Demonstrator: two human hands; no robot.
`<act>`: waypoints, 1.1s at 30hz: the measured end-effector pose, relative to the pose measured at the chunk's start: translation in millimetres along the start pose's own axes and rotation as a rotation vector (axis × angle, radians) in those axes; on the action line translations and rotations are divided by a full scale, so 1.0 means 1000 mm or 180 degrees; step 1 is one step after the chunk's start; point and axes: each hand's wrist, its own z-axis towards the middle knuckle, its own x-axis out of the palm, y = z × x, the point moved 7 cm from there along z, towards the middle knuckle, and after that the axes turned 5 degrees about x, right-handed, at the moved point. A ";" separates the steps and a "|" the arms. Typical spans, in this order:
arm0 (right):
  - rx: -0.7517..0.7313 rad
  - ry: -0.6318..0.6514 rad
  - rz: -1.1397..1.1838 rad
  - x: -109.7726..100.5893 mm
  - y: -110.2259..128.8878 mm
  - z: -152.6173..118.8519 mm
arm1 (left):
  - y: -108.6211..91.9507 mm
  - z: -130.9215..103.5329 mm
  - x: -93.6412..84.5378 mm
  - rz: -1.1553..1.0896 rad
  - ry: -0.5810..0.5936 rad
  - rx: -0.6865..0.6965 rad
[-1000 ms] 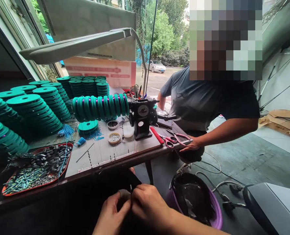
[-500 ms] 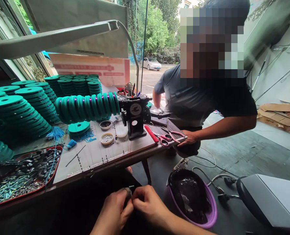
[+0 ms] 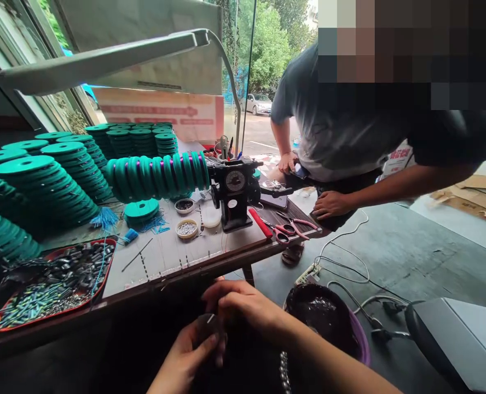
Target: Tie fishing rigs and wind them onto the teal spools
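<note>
My left hand (image 3: 191, 347) is closed low in the middle of the view, below the table edge. Its thumb and fingers pinch a small dark, rounded piece (image 3: 207, 326) with a short pale sliver at its top; its kind is unclear against the dark background. My right hand (image 3: 247, 302) is just above and to the right, its fingers reaching left, apart and slightly blurred. I see nothing held in it. On the table ahead stands a black winding device (image 3: 235, 186) with a dial, carrying a row of green foam spools (image 3: 156, 176).
Stacks of green spools (image 3: 41, 180) fill the table's left side. A red-rimmed tray (image 3: 114, 257) holds small parts. Bead dishes (image 3: 186, 229), pink-handled scissors (image 3: 282, 235) and pliers (image 3: 302, 222) lie nearby. A purple tub (image 3: 364, 345) stands at right; another person (image 3: 341, 126) leans beyond the table.
My right hand has lifted up and away from my left hand, its fingers spreading. My left hand keeps its pinch. The other person has moved right, their hand off the table corner.
</note>
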 end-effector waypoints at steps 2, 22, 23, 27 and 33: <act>0.0035 0.0004 0.0362 0.008 0.000 0.004 | -0.002 -0.006 -0.001 -0.0223 -0.0168 -0.0068; 0.0114 -0.0133 0.1168 0.012 -0.007 0.028 | -0.001 -0.023 -0.005 -0.1354 -0.0647 -0.0644; 0.0097 -0.0151 0.1119 0.012 -0.006 0.028 | -0.001 -0.024 -0.004 -0.1389 -0.0647 -0.0698; -0.0109 -0.0270 0.0954 0.011 0.001 0.030 | 0.002 -0.029 -0.002 -0.1645 -0.0662 -0.0879; -0.0288 -0.0334 0.0926 0.013 0.003 0.029 | 0.005 -0.035 -0.002 -0.1803 -0.0889 -0.1061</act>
